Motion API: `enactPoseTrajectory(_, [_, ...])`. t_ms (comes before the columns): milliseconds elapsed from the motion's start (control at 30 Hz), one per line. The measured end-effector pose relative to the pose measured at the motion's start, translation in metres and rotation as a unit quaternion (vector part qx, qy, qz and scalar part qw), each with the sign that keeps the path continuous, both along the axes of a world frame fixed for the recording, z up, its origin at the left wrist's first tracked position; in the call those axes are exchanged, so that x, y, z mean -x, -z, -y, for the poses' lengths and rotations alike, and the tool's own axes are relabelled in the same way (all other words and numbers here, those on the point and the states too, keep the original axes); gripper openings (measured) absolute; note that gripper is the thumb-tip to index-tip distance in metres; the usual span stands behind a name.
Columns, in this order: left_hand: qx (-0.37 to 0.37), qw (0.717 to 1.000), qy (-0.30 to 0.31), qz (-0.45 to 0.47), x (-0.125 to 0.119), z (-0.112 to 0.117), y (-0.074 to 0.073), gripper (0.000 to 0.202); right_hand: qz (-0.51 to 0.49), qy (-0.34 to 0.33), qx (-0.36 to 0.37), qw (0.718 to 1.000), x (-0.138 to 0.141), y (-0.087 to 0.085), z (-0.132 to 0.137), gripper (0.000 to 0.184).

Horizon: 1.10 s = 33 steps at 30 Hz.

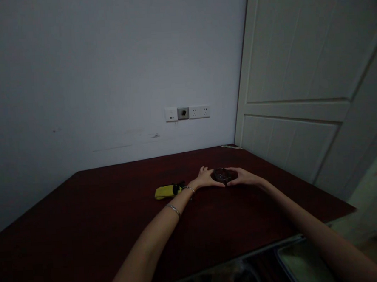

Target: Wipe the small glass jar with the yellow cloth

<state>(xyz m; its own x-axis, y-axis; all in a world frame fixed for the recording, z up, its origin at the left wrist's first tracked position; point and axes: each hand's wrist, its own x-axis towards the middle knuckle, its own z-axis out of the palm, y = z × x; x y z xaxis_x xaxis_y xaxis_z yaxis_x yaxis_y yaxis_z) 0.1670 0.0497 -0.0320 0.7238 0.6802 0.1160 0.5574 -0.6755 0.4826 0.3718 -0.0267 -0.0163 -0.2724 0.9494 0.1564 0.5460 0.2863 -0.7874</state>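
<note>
Both my hands are on the wine-red tabletop, one on each side of a small, dark, rounded object [222,177] with a glassy shine. My left hand [206,178] has its thumb at the near edge and its palm against the left side; some of its fingers reach out behind. On the opposite side, my right hand [241,176] curves its fingers and thumb around the object. Its exact kind is too dark to make out. A yellow cloth-like bundle with black parts [166,191] lies left of my left wrist, partly hidden by it.
The wine-red table [117,222] meets a pale wall with a row of sockets [199,112]. A white panelled door [291,143] stands along the right side. Below the near table edge, glossy items [298,262] show dimly.
</note>
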Motion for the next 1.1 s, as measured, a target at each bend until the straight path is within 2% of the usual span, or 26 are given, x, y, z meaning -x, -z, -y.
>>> enactPoseTrajectory(200, [0.027,0.999,-0.023,-0.016,0.002,0.005,0.005,0.103,0.003,0.001,0.007,1.0,-0.004,0.008,-0.003,0.076])
enactPoseTrajectory(600, [0.03,0.999,-0.024,-0.015,0.002,0.009,0.006,0.095,0.01,0.023,0.023,0.999,-0.007,0.013,-0.003,0.078])
enactPoseTrajectory(867, [0.03,0.999,-0.011,-0.032,0.002,0.007,0.007,0.104,0.011,-0.02,0.048,0.999,-0.004,0.009,0.003,0.079])
enactPoseTrajectory(933, [0.027,0.999,-0.018,-0.036,0.003,0.007,0.008,0.114,0.023,-0.005,0.056,0.998,-0.006,0.007,0.003,0.085])
enactPoseTrajectory(1000, [0.032,0.998,-0.031,-0.034,0.006,0.008,0.007,0.122,0.025,0.039,0.048,0.998,-0.01,0.002,0.002,0.088])
enactPoseTrajectory(1100, [0.061,0.997,-0.038,0.008,0.017,0.009,-0.003,0.122,-0.026,0.095,0.003,0.995,-0.011,-0.01,-0.001,0.078])
